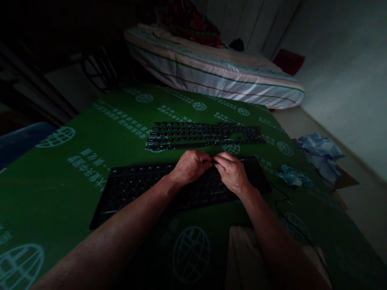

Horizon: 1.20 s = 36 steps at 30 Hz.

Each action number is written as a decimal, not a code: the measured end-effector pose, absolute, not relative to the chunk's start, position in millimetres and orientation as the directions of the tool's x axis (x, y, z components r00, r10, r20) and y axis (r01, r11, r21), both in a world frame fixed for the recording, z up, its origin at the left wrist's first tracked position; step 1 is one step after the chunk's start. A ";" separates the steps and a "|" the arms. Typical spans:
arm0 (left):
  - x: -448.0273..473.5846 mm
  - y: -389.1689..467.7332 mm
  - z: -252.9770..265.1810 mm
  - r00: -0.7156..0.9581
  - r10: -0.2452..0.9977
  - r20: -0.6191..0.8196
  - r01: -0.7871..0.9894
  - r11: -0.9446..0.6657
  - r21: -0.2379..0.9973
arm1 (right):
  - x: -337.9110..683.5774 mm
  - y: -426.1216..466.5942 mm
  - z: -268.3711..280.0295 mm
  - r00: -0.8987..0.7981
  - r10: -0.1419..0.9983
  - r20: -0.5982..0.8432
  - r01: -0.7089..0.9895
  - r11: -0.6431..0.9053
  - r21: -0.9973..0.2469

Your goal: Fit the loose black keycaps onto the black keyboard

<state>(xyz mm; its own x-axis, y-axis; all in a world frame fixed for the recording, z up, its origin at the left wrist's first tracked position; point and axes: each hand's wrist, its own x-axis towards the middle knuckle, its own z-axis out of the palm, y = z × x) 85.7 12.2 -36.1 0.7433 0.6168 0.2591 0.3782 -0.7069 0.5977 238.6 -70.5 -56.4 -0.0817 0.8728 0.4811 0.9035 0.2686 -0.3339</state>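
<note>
Head view: left hand [191, 165] and right hand [232, 170] are being held pinched over a keyboard [133, 187]. What is being gripped is unclear.

Left hand [192, 167] and right hand [232, 171] are almost meeting fingertip to fingertip over the back edge of a black keyboard [136, 185], mid green tabletop [45, 193]. Too dark to tell if anything's pinched there. Loose keycaps [187, 131] sit in rows behind it, toward the tabletop's far edge. Crumpled blue plastic [294, 176] is near the right edge.
</note>
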 end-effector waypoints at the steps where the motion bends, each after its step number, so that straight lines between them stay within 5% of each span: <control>1: 85.3 12.8 -37.1 0.742 0.617 0.263 0.373 -0.705 0.603 | 239.4 -70.0 -57.2 -0.079 0.872 0.482 0.895 0.275 -0.351; 19: 88.4 10.6 -33.9 0.712 0.666 0.222 0.429 -0.663 0.613 | 246.4 -67.1 -47.2 -0.132 0.893 0.431 0.868 0.314 -0.384; 23: 86.5 14.2 -29.9 0.708 0.667 0.232 0.362 -0.625 0.692 | 249.6 -64.1 -45.3 -0.156 0.903 0.401 0.865 0.321 -0.386; 29: 83.8 22.7 -27.2 0.563 0.819 0.112 0.122 -0.216 0.969 | 253.0 -63.1 -38.8 -0.153 0.921 0.359 0.842 0.312 -0.441; 36: 80.3 20.3 -17.9 0.502 0.863 -0.052 -0.078 0.105 0.991 | 260.1 -59.0 -34.4 -0.130 0.941 0.313 0.771 0.295 -0.565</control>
<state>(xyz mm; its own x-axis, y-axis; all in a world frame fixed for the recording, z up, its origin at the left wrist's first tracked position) 80.3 20.3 -17.9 0.5020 0.8633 -0.0515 -0.0785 0.1048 0.9914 260.1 -59.0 -34.4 -0.1300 0.9407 0.3133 0.7710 0.2946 -0.5646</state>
